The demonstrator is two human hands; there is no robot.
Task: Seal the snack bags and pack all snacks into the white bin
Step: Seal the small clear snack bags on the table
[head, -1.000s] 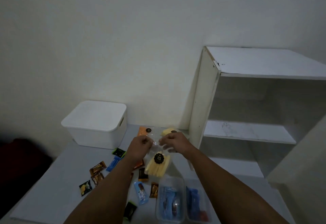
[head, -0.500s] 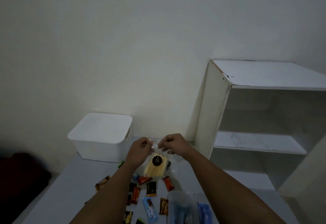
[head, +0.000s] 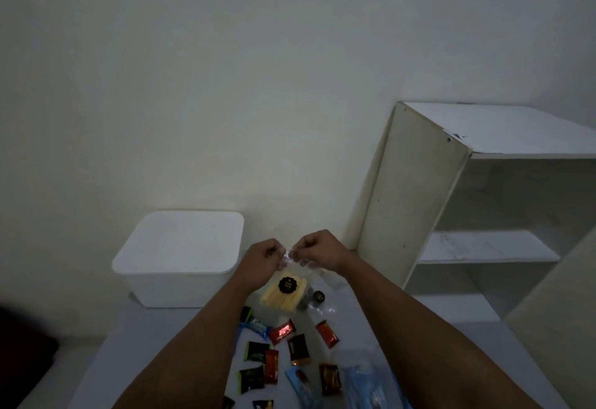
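Note:
A clear snack bag [head: 283, 292] of pale yellow sticks with a round black label hangs above the table. My left hand [head: 259, 255] and my right hand [head: 317, 247] both pinch its top edge, close together. The white bin [head: 180, 257] stands with its lid on at the back left of the table, just left of my left hand. Several small wrapped snacks [head: 292, 350] in red, black, green and blue lie scattered on the table below the bag. A second clear bag [head: 317, 297] with a dark label lies behind the held one.
A white open shelf unit [head: 467, 202] stands at the right against the wall. A clear container with blue packets [head: 371, 386] sits at the bottom edge near my right forearm. The grey table [head: 154, 354] ends at its left edge beside a dark shape.
The camera has tilted up and shifted, so the table sits lower in view. Both hands keep hold of the bag's top edge, pinching closer together.

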